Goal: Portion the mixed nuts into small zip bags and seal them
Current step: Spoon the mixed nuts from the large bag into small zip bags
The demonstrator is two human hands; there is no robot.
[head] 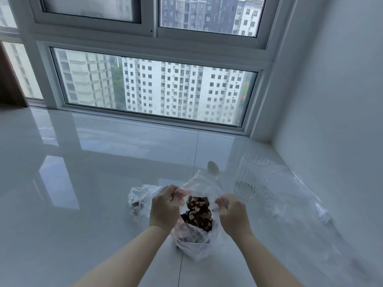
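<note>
A glossy white tiled floor (83, 183) runs up to a low window (153, 88) with apartment towers beyond, and everything I am working with sits on that floor near the right-hand wall.

The clear plastic bag of mixed nuts (196, 241) stands on the floor directly in front of me, its mouth pulled wide. My left hand (164, 206) pinches the left edge of the opening and my right hand (232, 212) pinches the right edge, each grip clenched on the thin film. The nuts (199, 212) show as a dark and tan heap inside.

I judge this bag to be soft and limp, with all its weight low in the loose nuts; the film looks slick and will stretch or tear if I haul on one spot. The rim is the place to hold for opening; for lifting or pouring I would support the bottom, since the load can shift and spill.

Just to the left lies a second crumpled plastic bag (141, 199) with a few nuts in it. To the right stands a clear ribbed glass (248, 177), and beyond it a sheaf of clear flat bags (300, 199) lies by the wall, presumably the zip bags. A spoon (213, 167) rests behind the main bag.
</note>
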